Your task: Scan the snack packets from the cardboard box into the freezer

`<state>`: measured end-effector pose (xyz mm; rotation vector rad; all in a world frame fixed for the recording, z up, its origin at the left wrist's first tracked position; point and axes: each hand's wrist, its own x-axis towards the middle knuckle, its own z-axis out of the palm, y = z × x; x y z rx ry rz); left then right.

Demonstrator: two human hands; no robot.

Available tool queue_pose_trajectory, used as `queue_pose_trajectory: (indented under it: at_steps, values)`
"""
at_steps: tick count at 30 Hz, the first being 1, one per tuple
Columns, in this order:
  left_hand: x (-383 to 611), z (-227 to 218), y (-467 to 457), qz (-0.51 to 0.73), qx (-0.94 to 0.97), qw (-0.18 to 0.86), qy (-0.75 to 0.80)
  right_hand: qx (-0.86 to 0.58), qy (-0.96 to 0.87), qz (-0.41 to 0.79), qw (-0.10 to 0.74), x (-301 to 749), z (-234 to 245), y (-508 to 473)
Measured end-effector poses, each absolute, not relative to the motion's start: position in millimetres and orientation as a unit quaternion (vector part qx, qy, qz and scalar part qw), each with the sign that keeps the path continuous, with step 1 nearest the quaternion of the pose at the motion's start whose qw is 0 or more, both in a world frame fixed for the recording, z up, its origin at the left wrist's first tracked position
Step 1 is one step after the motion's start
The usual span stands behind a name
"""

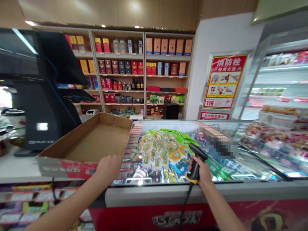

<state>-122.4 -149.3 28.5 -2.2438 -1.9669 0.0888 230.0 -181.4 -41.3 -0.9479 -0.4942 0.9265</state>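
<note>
My right hand (198,171) grips a black and yellow handheld barcode scanner (196,163), its head tilted up and its black cord (184,205) hanging down past the freezer front. The scanner is above a heap of small yellow-and-clear snack packets (156,152) inside a glass-topped chest freezer (168,194). My left hand (109,168) is at the front right corner of a shallow cardboard tray (96,144). Its fingers are hidden, and I cannot tell whether it grips the cardboard.
A black point-of-sale terminal (40,96) stands left of the tray on a white counter (16,165). Behind the freezer are wooden shelves (144,64) of boxed goods and bottles. To the right are a red fire-safety poster (225,81) and a refrigerated display case (281,83).
</note>
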Motion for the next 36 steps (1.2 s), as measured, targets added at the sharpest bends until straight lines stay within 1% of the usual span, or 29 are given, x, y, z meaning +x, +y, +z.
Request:
queue_pose_trajectory:
  at_steps: [3,5,7,9,11,12,14,16,18,22,25,27,30,33,35,36]
  values:
    - [-125.2,31.5,-142.4,0.02,-0.758,0.059,-0.65,-0.446,-0.232,0.425,0.753,229.3,-40.4,-180.9]
    - [-125.2,35.5,-141.9,0.038,-0.764,0.05,-0.642,-0.452,-0.235,0.428,0.747,229.0,-40.8,-180.4]
    - [-123.2,40.6,-144.4,0.039,-0.766,0.058,-0.639,-0.459,-0.23,0.43,0.743,229.0,-41.3,-180.1]
    - [-118.5,44.4,-149.0,-0.022,-0.776,0.085,-0.624,-0.466,-0.223,0.431,0.74,229.3,-42.0,-179.9]
    - [-110.6,44.2,-154.7,-0.114,-0.799,0.1,-0.582,-0.469,-0.224,0.431,0.738,229.9,-42.6,-179.9]
    - [-105.3,42.3,-157.6,-0.148,-0.813,0.089,-0.557,-0.47,-0.226,0.432,0.736,230.3,-42.9,-179.9]
    - [-92.5,34.8,-162.3,-0.175,-0.836,0.04,-0.519,-0.472,-0.228,0.434,0.733,230.7,-43.3,-180.4]
    - [-77.2,24.2,-163.6,-0.17,-0.846,-0.007,-0.506,-0.472,-0.225,0.436,0.733,230.4,-43.0,-181.1]
    - [-61.1,12.1,-160.1,-0.155,-0.844,-0.031,-0.512,-0.471,-0.223,0.436,0.734,229.7,-42.4,-181.8]
    - [-35.7,-11.6,-142.6,-0.136,-0.832,-0.032,-0.536,-0.466,-0.23,0.434,0.736,230.1,-42.2,-181.5]
    - [-25.6,-22.1,-127.9,-0.165,-0.824,0.001,-0.542,-0.457,-0.234,0.428,0.744,232.5,-43.9,-180.0]
    - [-19.3,-21.6,-119.7,-0.192,-0.818,0.018,-0.542,-0.452,-0.232,0.426,0.749,233.3,-44.7,-179.0]
    - [-6.9,-11.4,-115.1,-0.227,-0.823,0.009,-0.52,-0.456,-0.234,0.427,0.745,231.6,-44.1,-177.9]
    - [-7.2,-9.0,-135.2,-0.274,-0.84,-0.022,-0.468,-0.461,-0.24,0.428,0.74,228.0,-42.4,-176.8]
    - [-27.5,-24.0,-168.7,-0.29,-0.857,-0.045,-0.424,-0.468,-0.245,0.428,0.734,226.1,-41.9,-176.3]
    - [-44.0,-37.2,-190.6,-0.272,-0.873,-0.061,-0.401,-0.47,-0.249,0.429,0.73,225.5,-41.9,-176.2]
